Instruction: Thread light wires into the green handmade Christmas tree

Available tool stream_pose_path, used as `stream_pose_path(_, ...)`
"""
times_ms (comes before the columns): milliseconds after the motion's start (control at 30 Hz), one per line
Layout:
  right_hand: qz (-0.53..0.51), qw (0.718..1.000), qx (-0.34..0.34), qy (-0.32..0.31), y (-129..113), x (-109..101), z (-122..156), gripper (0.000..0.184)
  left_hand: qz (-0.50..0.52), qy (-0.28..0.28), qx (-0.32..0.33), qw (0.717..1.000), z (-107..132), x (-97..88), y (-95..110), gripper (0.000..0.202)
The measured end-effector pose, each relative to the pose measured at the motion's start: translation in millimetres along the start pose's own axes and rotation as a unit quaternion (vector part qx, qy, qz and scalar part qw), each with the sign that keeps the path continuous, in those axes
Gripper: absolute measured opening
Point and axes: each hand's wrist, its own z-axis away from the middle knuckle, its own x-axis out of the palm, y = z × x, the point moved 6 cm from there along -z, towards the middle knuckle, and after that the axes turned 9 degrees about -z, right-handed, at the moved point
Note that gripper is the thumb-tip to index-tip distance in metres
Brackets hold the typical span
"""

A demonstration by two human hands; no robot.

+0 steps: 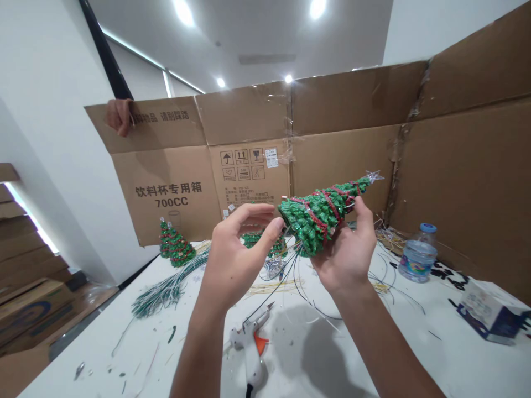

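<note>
My right hand (pixel 346 251) is raised above the white table (pixel 357 354) and grips a small green beaded Christmas tree (pixel 321 213) laid on its side. Red bead garlands wrap it and a silver star (pixel 373 177) tips its far end. Wires hang from its base. My left hand (pixel 236 254) is beside the tree's wide base, palm toward it, fingers spread and curved, fingertips near the bottom edge.
A white glue gun (pixel 253 351) lies below my hands. Finished small trees (pixel 176 243) and a bundle of green wire stems (pixel 166 287) lie at left. A water bottle (pixel 417 254) and a small box (pixel 489 315) sit at right. Cardboard walls (pixel 340 143) surround the table; another person's hand (pixel 118 116) grips the top edge.
</note>
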Motion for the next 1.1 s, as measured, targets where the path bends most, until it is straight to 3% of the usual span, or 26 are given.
stream_pose_path(100,-0.006,1.000,-0.009,0.004,-0.1,0.8,0.9,0.043,0.024,0.008,-0.014,1.000,1.1,-1.3,1.8,0.025)
stream_pose_path(200,-0.019,1.000,-0.014,0.013,-0.4,0.5,0.9,0.042,0.131,-0.060,-0.065,0.987,3.1,10.0,-2.6,0.035)
stream_pose_path(333,-0.033,0.998,-0.034,0.033,-3.6,-0.5,1.5,0.044,0.265,-0.147,-0.107,0.947,5.5,28.1,-4.4,0.046)
stream_pose_path(567,-0.023,0.998,-0.049,0.028,-5.3,2.7,6.6,0.047,0.418,-0.249,-0.074,0.871,12.0,52.6,16.8,0.035)
stream_pose_path(767,-0.021,0.997,-0.073,0.008,-5.7,6.2,11.1,0.043,0.461,-0.230,-0.100,0.851,15.2,55.9,16.5,0.028)
stream_pose_path(1100,-0.009,0.997,-0.077,-0.030,-0.4,13.2,21.0,0.041,0.428,-0.171,-0.163,0.872,16.2,47.6,11.1,0.033)
